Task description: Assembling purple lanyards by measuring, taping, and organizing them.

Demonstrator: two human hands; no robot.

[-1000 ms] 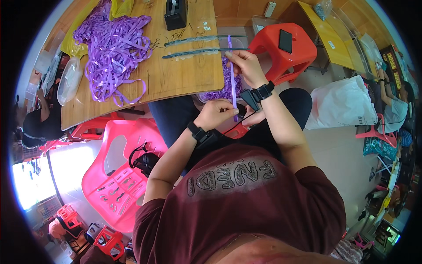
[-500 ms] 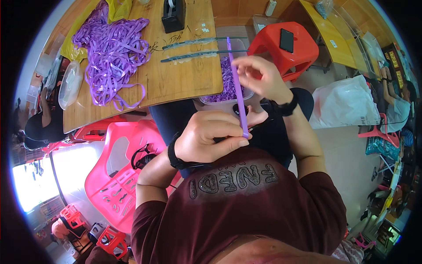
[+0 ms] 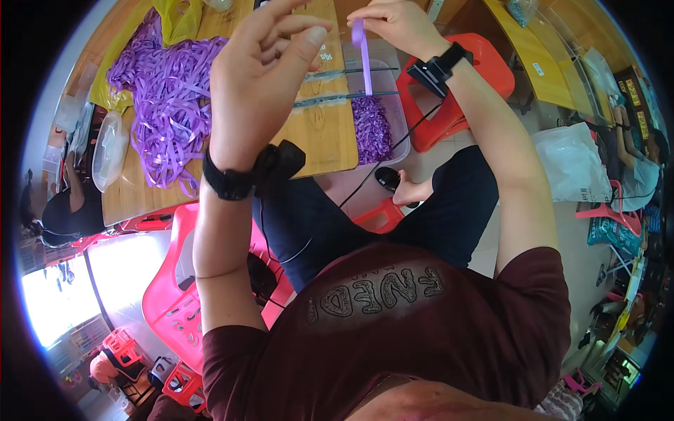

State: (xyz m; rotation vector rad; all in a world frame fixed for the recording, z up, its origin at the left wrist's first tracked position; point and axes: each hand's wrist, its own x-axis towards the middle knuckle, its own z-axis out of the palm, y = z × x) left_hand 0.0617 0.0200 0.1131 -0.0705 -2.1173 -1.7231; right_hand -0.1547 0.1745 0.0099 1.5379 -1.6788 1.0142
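My right hand (image 3: 399,27) pinches the upper end of a purple ribbon strip (image 3: 365,64) beyond the table's right edge. The strip runs down to two thin dark rods (image 3: 379,94), which are taped to the tabletop and stick out past its edge. Beneath the rods, small purple ribbon pieces (image 3: 371,130) fill part of a clear plastic bin (image 3: 403,137). Raised over the table, my left hand (image 3: 256,88) has its fingers apart and loosely bent, with nothing seen in them. To its left lies a tangled heap of purple ribbon (image 3: 160,98).
A yellow bag (image 3: 181,24) and a clear plastic tub (image 3: 110,151) lie by the heap on the wooden table (image 3: 330,144). A red stool (image 3: 484,67) stands right of the bin. A cable (image 3: 393,147) hangs from my right wrist. Other people sit at both sides.
Both hands have moved up and away from my chest, the left one over the table. The ribbon strip, stretched between my hands before, now hangs from the right hand at the rods.
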